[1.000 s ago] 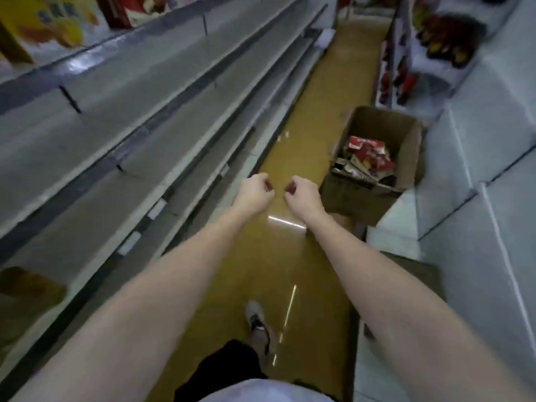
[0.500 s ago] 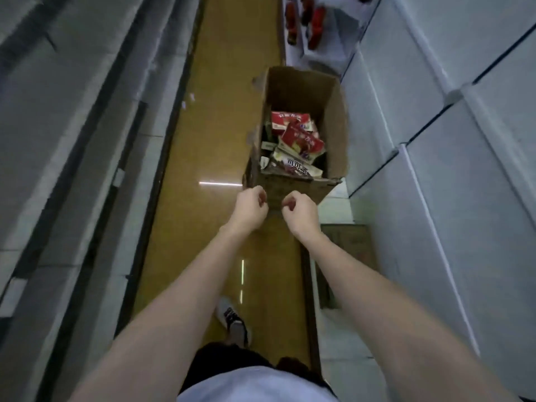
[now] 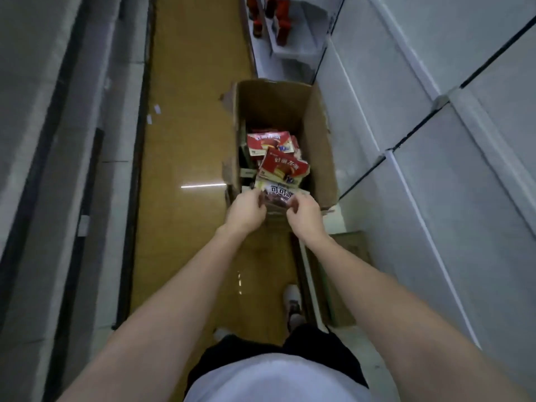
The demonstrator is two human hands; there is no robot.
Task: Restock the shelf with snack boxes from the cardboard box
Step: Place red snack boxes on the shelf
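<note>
Both hands sit at the centre of the frame, over the near edge of the carton (image 3: 319, 146). The left hand (image 3: 246, 211) has its fingers curled, their tips on the left edge of a brown-and-white snack box (image 3: 278, 195). The right hand (image 3: 304, 216) has its fingers bent in at the box's right edge; whether either hand truly grips it cannot be told, since the box's lower part is hidden behind them.

That box lies nearest in the carton. Just beyond it a red box (image 3: 282, 166) lies tilted, and further back another red box (image 3: 268, 142) lies flat; more packs show beneath, jumbled.

The carton is open-topped, with torn flaps on its left side, standing on the yellow floor (image 3: 188, 111) against the base of the white shelving (image 3: 435, 140) on the right of the frame. Grey shelves (image 3: 58, 111) run down the left side. At the top, red bottles (image 3: 282, 21) stand on a far shelf. Lower centre, a shoe (image 3: 291, 297) shows between the forearms.
</note>
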